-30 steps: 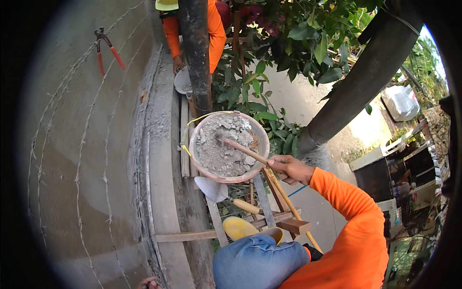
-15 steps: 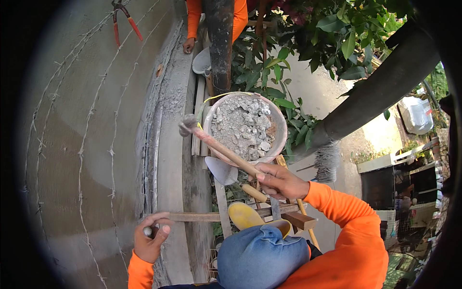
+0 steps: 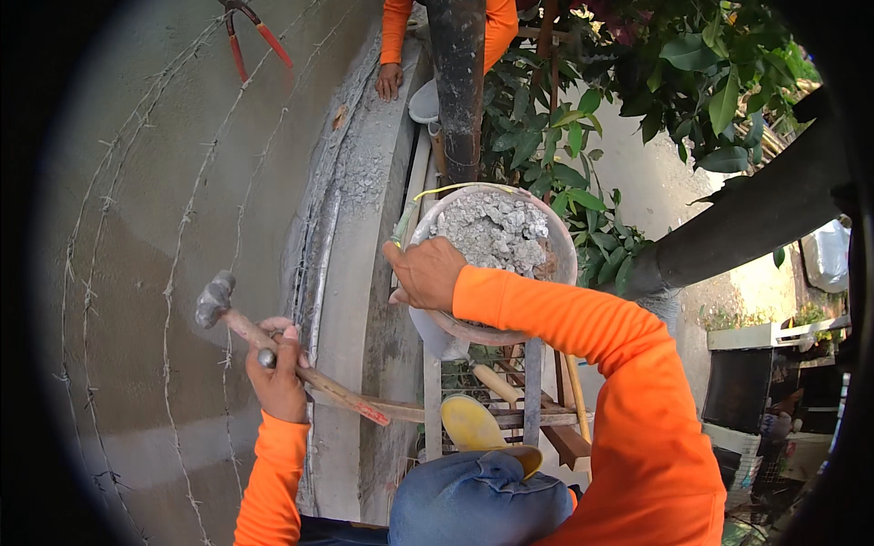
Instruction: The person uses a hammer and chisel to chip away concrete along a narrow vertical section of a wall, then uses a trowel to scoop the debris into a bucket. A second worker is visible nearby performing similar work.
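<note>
My left hand point(image 3: 278, 373) grips a wooden-handled hammer point(image 3: 215, 298), its head over the wall, together with a short metal tool point(image 3: 267, 358) whose rounded end shows. My right hand point(image 3: 428, 273) reaches across to the left rim of the bucket point(image 3: 567, 278), fingers curled at its green and yellow handle. Grey rubble point(image 3: 496, 232) fills the bucket. A trowel point(image 3: 492, 382) lies below it, partly hidden. Beside my left hand runs a concrete ledge point(image 3: 360, 273) with a groove along it. My knee point(image 3: 473, 510) and a yellow boot point(image 3: 464, 419) are below.
Barbed wire point(image 3: 187, 218) runs along the wall on the left, with red-handled pliers point(image 3: 264, 36) on it. A co-worker's hand point(image 3: 389, 80) rests at the ledge's far end beside a dark post point(image 3: 451, 82). Leafy branches, a dark slanting pipe point(image 3: 728, 237) and a white sack point(image 3: 824, 255) are at right.
The hammer has passed from my right hand to my left, which rose from the lower edge. My right hand has moved left to the bucket rim. The view has shifted slightly.
</note>
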`<state>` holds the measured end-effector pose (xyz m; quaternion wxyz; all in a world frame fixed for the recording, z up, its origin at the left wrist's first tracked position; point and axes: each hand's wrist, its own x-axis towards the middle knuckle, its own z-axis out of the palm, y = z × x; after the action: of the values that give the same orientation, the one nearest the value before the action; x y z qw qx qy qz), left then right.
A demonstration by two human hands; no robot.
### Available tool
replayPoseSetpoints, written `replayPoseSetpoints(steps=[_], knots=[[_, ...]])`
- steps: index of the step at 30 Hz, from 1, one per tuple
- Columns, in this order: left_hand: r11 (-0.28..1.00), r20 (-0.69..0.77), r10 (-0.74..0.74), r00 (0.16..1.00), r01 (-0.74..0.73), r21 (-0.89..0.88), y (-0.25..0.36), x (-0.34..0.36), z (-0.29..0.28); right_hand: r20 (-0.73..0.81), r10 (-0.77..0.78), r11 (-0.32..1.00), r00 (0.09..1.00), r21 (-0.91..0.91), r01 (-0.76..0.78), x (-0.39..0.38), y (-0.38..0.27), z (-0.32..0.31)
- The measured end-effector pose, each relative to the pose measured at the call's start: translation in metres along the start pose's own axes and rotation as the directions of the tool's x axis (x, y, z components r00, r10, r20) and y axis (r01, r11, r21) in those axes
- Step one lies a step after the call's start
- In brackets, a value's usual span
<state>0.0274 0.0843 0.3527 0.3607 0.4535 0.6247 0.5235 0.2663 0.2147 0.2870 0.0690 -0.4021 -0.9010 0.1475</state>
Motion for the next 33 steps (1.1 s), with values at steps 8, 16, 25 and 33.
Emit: replayPoseSetpoints(steps=[8, 16, 25, 33], knots=[[0.970, 0.019, 0.106, 0.994, -0.108, 0.219, 0.052, 0.081, 0.031, -0.268, 0.208, 0.898, 0.941, 0.433, -0.075, -0.018, 0.038, -0.031], [0.887, 0.354, -0.256, 0.900, 0.073, 0.456, -0.013, 0.133, 0.054, -0.137, 0.091, 0.916, 0.986, 0.399, -0.029, -0.027, 0.084, -0.052], [0.755, 0.338, -0.574, 0.746, 0.322, 0.571, -0.147, 0.087, 0.032, 0.176, -0.036, 0.992, 0.984, 0.127, 0.013, 0.058, 0.064, -0.033], [0.637, 0.309, -0.703, 0.640, 0.375, 0.673, -0.214, 0.059, 0.085, 0.281, 0.241, 0.432, 0.929, 0.826, -0.362, 0.002, 0.041, -0.096]])
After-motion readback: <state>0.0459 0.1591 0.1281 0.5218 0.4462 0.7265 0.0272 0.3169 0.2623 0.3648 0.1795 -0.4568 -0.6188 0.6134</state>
